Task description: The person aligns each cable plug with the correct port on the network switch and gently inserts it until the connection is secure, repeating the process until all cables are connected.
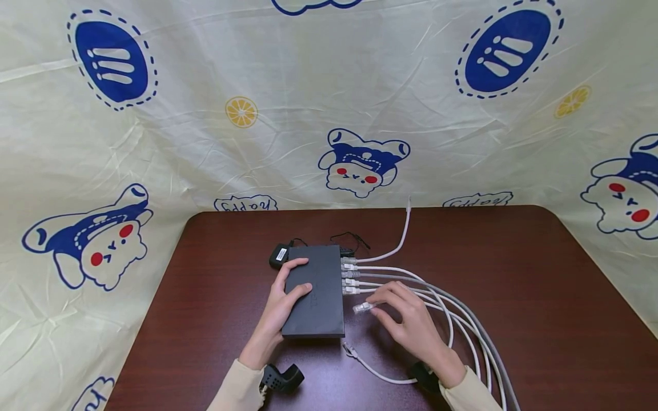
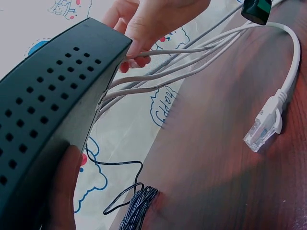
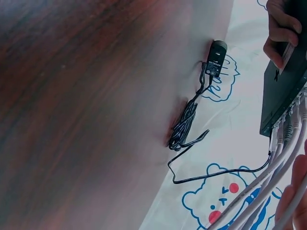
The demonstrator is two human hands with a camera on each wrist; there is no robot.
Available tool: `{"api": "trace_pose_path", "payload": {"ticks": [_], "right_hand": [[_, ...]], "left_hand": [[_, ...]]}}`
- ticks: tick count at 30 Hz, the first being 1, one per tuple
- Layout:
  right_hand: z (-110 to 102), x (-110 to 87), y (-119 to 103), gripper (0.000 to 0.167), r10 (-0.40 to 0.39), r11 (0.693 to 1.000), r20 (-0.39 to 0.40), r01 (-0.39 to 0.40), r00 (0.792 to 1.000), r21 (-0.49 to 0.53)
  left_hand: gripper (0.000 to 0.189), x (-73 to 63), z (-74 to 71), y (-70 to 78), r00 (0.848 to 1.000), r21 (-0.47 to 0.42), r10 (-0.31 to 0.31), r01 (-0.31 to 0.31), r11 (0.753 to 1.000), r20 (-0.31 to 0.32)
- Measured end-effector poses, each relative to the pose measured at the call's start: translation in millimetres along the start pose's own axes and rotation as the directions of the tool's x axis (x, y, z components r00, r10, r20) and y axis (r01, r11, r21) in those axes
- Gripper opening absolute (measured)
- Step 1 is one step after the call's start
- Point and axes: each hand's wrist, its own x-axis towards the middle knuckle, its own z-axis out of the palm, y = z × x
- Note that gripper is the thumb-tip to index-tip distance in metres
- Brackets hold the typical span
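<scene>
A dark network switch is held by my left hand at its left side, thumb on the top face; in the right wrist view curled fingers lie against its underside. Several network cables are plugged into its right side. Just right of that side, my right hand pinches a pale network cable behind its clear plug, which is apart from the switch in the head view. Another network cable's loose plug lies on the table near the switch's front right corner.
A black power adapter lies behind the switch's left side, with its bundled black cord. The plugged cables curve right and toward the front edge of the brown table. One grey-white cable runs to the back edge. Patterned cloth hangs behind.
</scene>
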Motion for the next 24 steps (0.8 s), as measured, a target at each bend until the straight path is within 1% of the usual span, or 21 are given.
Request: {"api": "trace_pose_path", "payload": {"ticks": [3, 6, 13, 17, 20, 24], "right_hand": [[0.2, 1.7, 0.3, 0.008, -0.024, 1.0, -0.034, 0.024, 0.999, 0.003], [0.1, 3.4, 0.0, 0.009, -0.023, 1.0, -0.05, 0.023, 0.998, 0.01], [2.4, 7.3, -0.3, 0.027, -0.045, 0.999, -0.092, 0.047, 0.995, 0.02], [4.2, 8.1, -1.0, 0.031, -0.013, 0.999, -0.093, 0.018, 0.996, 0.046], [5.3, 8.4, -1.8, 0.031, 0.007, 0.998, -0.093, -0.002, 0.996, 0.057], [6.9, 9.1, -2.6, 0.027, 0.007, 0.999, -0.094, -0.002, 0.996, 0.053]], "left_hand": [[0.047, -0.4, 0.4, -0.3, 1.0, 0.002, -0.004, 0.004, 1.0, -0.001], [0.047, -0.8, 0.8, -0.5, 1.0, 0.0, -0.008, 0.008, 1.0, 0.001], [0.047, -1.2, 2.3, -1.6, 1.0, -0.009, -0.002, 0.002, 1.0, 0.004], [0.047, -1.1, 3.2, -1.8, 1.0, -0.011, 0.0, 0.0, 1.0, 0.002], [0.047, -1.1, 3.4, -1.5, 1.0, -0.007, 0.001, -0.001, 1.0, -0.001], [0.047, -1.0, 3.5, -1.2, 1.0, -0.008, 0.002, -0.002, 1.0, -0.002]]}}
